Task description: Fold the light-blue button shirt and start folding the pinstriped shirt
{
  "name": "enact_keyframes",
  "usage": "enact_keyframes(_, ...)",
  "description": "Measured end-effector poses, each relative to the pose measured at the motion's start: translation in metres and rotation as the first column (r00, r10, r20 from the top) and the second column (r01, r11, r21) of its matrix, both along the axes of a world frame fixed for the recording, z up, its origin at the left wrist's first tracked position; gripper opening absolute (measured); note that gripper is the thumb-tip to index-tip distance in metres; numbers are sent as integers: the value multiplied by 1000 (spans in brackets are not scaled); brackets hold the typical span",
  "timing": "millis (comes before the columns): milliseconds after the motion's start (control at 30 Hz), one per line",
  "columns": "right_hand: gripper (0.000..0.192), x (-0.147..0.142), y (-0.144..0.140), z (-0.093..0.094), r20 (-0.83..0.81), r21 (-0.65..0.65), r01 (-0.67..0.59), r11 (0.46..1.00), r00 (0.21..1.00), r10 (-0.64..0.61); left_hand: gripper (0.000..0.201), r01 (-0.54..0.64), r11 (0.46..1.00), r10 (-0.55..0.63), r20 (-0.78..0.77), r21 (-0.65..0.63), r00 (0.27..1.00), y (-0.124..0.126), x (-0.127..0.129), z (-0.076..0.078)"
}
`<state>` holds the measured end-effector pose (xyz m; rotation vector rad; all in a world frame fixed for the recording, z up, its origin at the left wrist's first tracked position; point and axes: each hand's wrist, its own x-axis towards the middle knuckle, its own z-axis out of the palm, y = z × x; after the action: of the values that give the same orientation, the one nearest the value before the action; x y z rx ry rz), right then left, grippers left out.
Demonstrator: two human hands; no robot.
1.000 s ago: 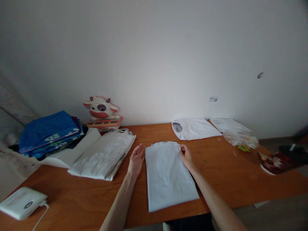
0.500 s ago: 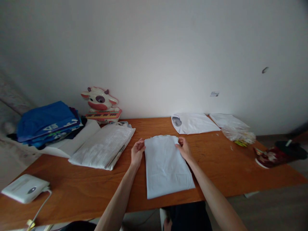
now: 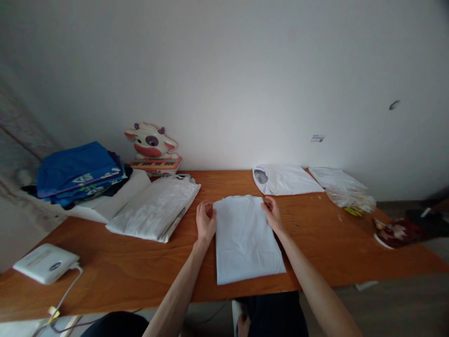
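A folded pale T-shirt (image 3: 247, 241) lies flat on the wooden table in front of me, its neckline edge pointing at the wall. My left hand (image 3: 206, 221) is at its far left corner, fingers curled and thumb against the cloth edge. At the far right corner, my right hand (image 3: 272, 214) pinches the opposite edge between thumb and fingers. Beyond it, near the wall, lies another folded white T-shirt (image 3: 289, 180) with a grey patch at its neck opening.
Left of me are a stack of blue clothes (image 3: 77, 168) on a white box, folded white clothes in plastic (image 3: 154, 206), a cow toy keyboard (image 3: 154, 150) and a white device (image 3: 47, 263) with a cable. Rightward sit a plastic bag (image 3: 351, 199) and a dark red cup (image 3: 396, 232).
My left hand's fingers have curled in more at the T-shirt's corner. The right hand stays at its corner. The whole view has shifted slightly.
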<state>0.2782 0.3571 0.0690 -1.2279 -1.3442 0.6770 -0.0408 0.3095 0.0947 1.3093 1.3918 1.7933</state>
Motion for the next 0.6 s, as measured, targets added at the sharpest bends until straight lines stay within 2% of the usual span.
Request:
enact_keyframes(67, 54, -1, -5, 8, 47, -2, -38, 999, 998, 38, 22, 24, 998, -15, -162, 53, 987, -20, 15, 19)
enact_keyframes(100, 54, -1, -10, 13, 111, 19, -53, 998, 993, 50, 22, 82, 995, -63, -268, 60, 961, -34, 26, 28)
enact_keyframes(167, 55, -2, -28, 24, 333, 82, -105, 991, 940, 72, 29, 276, 961, -245, -478, -6, 843, -67, 51, 42)
enact_keyframes(233, 51, -5, -53, 32, 599, 87, -220, 972, 791, 126, 43, 468, 877, -424, -643, -114, 638, -101, 76, 48)
enact_keyframes(267, 49, -7, -65, 35, 697, 49, -278, 959, 697, 167, 50, 526, 835, -473, -698, -161, 537, -116, 86, 47)
enact_keyframes(300, 48, -9, -76, 35, 769, -7, -319, 948, 605, 209, 57, 559, 805, -497, -740, -198, 453, -129, 94, 44)
enact_keyframes(367, 51, -11, -93, 33, 845, -111, -337, 935, 463, 267, 67, 566, 788, -494, -797, -243, 346, -148, 105, 35)
enact_keyframes(433, 55, -10, -102, 28, 875, -164, -317, 934, 391, 286, 78, 531, 805, -469, -830, -263, 300, -161, 109, 26)
enact_keyframes(500, 59, -6, -106, 25, 886, -181, -329, 927, 354, 299, 86, 504, 821, -450, -846, -267, 285, -171, 109, 21)
enact_keyframes(600, 63, -3, -115, 28, 902, -146, -353, 924, 336, 271, 77, 468, 841, -441, -846, -273, 298, -186, 100, 21)
